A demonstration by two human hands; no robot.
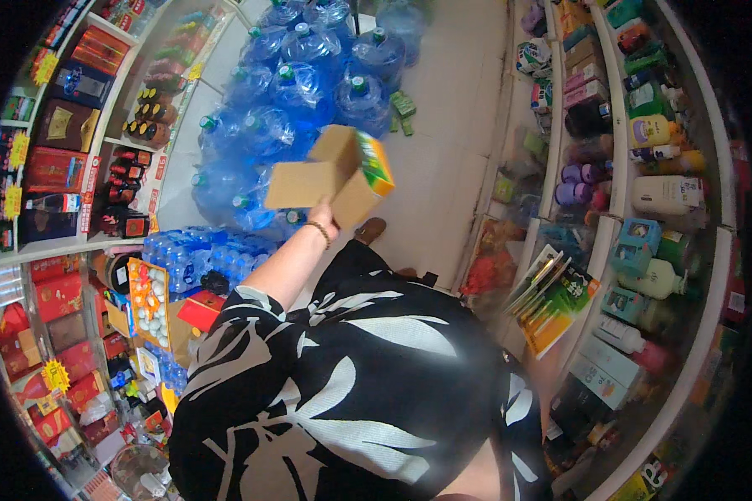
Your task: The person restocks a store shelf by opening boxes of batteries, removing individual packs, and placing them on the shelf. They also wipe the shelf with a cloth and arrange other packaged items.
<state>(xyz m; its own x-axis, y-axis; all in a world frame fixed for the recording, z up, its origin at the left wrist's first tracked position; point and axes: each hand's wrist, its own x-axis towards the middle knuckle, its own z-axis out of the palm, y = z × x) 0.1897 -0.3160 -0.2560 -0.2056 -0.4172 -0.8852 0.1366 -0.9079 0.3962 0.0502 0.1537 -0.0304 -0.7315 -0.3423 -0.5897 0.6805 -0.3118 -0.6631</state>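
My left hand (323, 219) grips the near edge of an open cardboard box (356, 199), whose flaps stand out and whose side is printed green and yellow. The box is held out in front of me, over the floor beside the large blue water bottles (298, 87). My right hand is not visible; the right forearm hangs by the shelves, largely hidden. At that side, beside the forearm, is a green and yellow printed pack (554, 307) with thin long items along its edge; what holds it cannot be seen.
Shelves of toiletry bottles (667, 194) run along the right. Boxed goods (56, 169) fill the left shelves. Shrink-wrapped small water bottles (194, 257) and a tray of eggs (150, 300) stand at the left. Small green packs (403, 105) lie on the floor (451, 125) ahead.
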